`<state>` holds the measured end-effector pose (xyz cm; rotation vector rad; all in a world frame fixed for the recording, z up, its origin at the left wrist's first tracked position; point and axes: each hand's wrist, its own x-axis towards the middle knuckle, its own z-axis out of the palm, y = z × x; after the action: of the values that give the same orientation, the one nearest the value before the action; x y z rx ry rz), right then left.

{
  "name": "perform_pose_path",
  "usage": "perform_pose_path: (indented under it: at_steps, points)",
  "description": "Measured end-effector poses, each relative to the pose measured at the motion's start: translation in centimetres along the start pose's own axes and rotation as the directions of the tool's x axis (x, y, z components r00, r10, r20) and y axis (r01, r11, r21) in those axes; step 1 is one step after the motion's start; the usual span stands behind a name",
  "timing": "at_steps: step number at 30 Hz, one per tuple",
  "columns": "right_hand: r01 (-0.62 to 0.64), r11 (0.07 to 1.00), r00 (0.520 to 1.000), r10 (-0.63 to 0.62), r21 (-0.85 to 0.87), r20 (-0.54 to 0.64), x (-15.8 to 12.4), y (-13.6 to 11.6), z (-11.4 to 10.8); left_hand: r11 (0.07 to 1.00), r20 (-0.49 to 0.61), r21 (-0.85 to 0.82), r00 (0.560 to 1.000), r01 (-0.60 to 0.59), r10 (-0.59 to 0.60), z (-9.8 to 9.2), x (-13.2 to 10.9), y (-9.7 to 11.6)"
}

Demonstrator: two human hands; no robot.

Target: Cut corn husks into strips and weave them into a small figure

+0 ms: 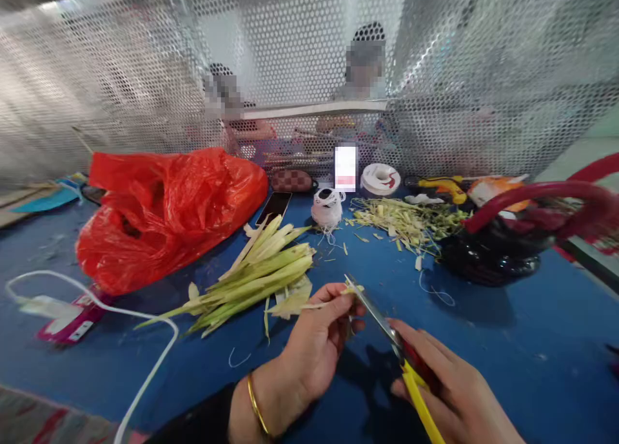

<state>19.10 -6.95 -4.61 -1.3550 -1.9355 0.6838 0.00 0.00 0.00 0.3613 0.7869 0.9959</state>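
Observation:
My left hand (322, 341) pinches a strip of pale corn husk (355, 290) between thumb and fingers, over the middle of the blue table. My right hand (447, 379) is closed around a pair of scissors (416, 392) with yellow and red handles. The scissor blades point up and left, and their tips are at the husk strip. Whether the blades touch it or cut into it, I cannot tell. To the left of my left hand lies a bundle of green and pale corn husks (261, 279), with a loose broad piece (297, 296) at its near side.
A red plastic bag (169, 212) fills the left. Behind the husks are a dark phone (274, 208), white string (327, 211) and a tape roll (380, 179). Husk scraps (406, 218) lie beside a black pot-like object (493, 250). A white cable (164, 354) crosses the near left.

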Motion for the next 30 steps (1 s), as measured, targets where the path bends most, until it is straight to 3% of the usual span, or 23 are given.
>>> perform_pose_path:
  at_steps: [5, 9, 12, 14, 17, 21, 24, 30]
  points:
    - [0.012, 1.0, 0.999, -0.012, 0.007, -0.035, 0.0, 0.3, -0.1, 1.0, 0.005, 0.015, 1.0, 0.009, -0.009, 0.2, -0.4, 0.2]
    - [-0.095, 0.983, 0.986, 0.114, 0.154, -0.119, -0.3, 0.2, 0.3, 0.999, -0.03, 0.036, 0.999, -0.017, 0.018, 0.1, -0.4, 0.4]
    - [-0.223, 0.871, 0.922, 0.334, 0.437, -0.195, -0.2, -0.6, 0.0, 0.996, -0.071, 0.051, 0.995, -0.073, 0.077, -0.1, -0.1, 0.6]
    - [-0.281, 0.741, 0.872, 0.462, 0.61, -0.159, 0.1, -1.3, -0.5, 0.993, -0.078, 0.058, 0.991, -0.106, 0.11, -0.2, 0.1, 0.7]
    - [-0.298, 0.642, 0.862, 0.499, 0.707, -0.09, 0.6, -2.1, -1.7, 0.988, -0.054, 0.091, 0.99, -0.126, 0.131, -0.2, 0.1, 0.8]
    - [-0.288, 0.688, 0.895, 0.441, 0.667, -0.068, 0.5, -1.5, -2.7, 0.977, -0.008, 0.16, 0.99, -0.139, 0.142, -0.1, 0.1, 0.9]
    - [-0.262, 0.777, 0.931, 0.36, 0.572, -0.064, 0.1, 0.0, -3.0, 0.975, -0.013, 0.177, 0.991, -0.132, 0.136, 0.0, 0.3, 1.0]
    - [-0.144, 0.979, 0.988, 0.15, 0.147, -0.033, 0.5, 1.2, -3.7, 0.961, 0.031, 0.237, 0.99, -0.142, 0.139, -0.2, 0.6, 1.2]
